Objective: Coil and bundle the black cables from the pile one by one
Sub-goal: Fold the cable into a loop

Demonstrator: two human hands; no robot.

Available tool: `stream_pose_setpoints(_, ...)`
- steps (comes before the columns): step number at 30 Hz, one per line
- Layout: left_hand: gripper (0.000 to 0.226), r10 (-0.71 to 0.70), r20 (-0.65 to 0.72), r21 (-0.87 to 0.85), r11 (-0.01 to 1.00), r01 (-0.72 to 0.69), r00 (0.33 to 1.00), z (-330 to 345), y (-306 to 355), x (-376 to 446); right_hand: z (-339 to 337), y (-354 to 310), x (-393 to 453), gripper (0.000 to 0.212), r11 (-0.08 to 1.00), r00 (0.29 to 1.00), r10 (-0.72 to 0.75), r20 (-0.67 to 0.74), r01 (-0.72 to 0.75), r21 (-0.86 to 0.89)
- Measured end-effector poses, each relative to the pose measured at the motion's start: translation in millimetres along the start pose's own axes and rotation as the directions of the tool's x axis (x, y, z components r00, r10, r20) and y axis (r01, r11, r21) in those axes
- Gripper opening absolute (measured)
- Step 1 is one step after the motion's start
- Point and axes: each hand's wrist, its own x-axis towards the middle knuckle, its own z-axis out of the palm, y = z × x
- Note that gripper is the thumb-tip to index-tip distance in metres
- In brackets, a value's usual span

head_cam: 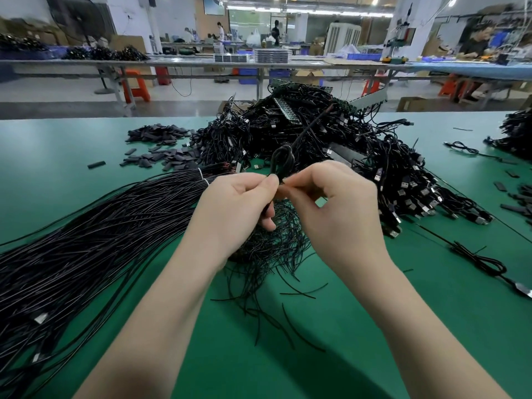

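From the loose cables fanned toward the desk's left edge, we move to our left hand pinching the coiled cable mid-desk, right hand apparently pinching its tie, best twisted tight.

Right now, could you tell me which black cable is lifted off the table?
The looped cable pinched between the left hand and right hand; the cable pile lies on the green table.
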Motion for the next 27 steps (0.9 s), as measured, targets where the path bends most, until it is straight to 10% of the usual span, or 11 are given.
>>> stream_pose_setpoints(5,0.033,-0.039,-0.026,0.102,0.994,0.041,0.999,-1.7,-1.2,0.6,4.0,5.4,-0.8,0.003,0.968,0.974,-0.193,0.118,0.208,-0.138)
stream_pose_setpoints(14,0.018,-0.255,0.123,-0.239,0.93,0.278,0.959,-3.4,-0.6,2.9,2.5,21.1,3.5,0.011,0.782,0.828,-0.545,0.131,0.559,-0.276)
stream_pose_setpoints(20,0.031,-0.119,0.058,-0.37,0.92,0.132,0.991,-5.2,4.4,1.7,-12.4,10.4,8.8,0.011,0.958,1.0,-0.01,-0.016,0.015,0.286)
stream_pose_setpoints(23,0.029,0.004,-0.022,-0.32,0.947,-0.011,1.0,-3.5,2.8,2.0,-12.6,4.6,8.5,0.03,0.787,0.903,0.316,0.292,-0.421,0.451)
stream_pose_setpoints(27,0.022,0.148,-0.001,-0.29,0.946,-0.142,0.989,-0.8,-0.5,0.8,-6.1,4.2,4.7,0.026,0.573,0.769,0.387,0.509,-0.633,0.52)
